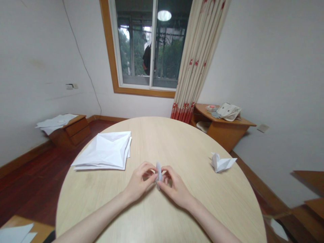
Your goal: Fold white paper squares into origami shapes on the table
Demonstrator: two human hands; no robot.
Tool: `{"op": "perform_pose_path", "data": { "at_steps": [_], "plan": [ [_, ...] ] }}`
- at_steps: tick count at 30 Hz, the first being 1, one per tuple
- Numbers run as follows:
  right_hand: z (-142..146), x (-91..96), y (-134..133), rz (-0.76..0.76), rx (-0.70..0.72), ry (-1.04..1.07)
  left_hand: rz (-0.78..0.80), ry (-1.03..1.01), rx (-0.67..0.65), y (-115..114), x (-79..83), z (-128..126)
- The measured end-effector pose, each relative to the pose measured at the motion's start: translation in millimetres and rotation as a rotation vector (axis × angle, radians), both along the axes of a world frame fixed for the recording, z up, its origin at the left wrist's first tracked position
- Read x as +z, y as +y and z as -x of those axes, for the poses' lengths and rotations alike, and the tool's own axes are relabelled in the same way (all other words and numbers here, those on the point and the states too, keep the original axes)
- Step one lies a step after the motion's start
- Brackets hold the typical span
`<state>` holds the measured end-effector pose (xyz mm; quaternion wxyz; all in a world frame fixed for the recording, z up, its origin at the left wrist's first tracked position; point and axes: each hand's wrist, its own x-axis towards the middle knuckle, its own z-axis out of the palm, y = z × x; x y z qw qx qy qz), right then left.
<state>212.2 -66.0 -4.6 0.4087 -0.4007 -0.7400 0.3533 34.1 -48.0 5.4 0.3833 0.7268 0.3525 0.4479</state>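
Observation:
Between my two hands, near the middle of the round table (152, 216), a small folded piece of white paper (159, 170) is held upright, edge toward me. My left hand (141, 179) pinches its left side with thumb and fingertips. On the other side, my right hand (174, 184) grips it in the same way. Its exact folded shape is partly hidden by the fingers. A folded white paper bird (221, 163) rests on the table to the right, apart from my hands. At the left lies a stack of creased white paper sheets (108, 150).
Beyond the table, a small drawer cabinet (78, 130) with papers on it stands at the left. A wooden corner stand (217, 130) holding a cloth bag (229, 111) is at the right. A curtain (194, 60) hangs beside the window (149, 44). More paper (16, 233) lies at lower left.

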Motion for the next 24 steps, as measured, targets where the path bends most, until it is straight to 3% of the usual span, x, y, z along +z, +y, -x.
{"op": "perform_pose_path", "data": {
  "at_steps": [14,24],
  "plan": [
    [-1.9,5.4,-3.1,-0.037,0.058,-0.017,-0.01,0.021,0.013,-1.1,-1.9,0.6],
    [-0.5,5.9,-2.4,-0.041,0.018,0.002,0.037,0.014,0.037,-0.8,-1.8,-0.4]
  ]
}}
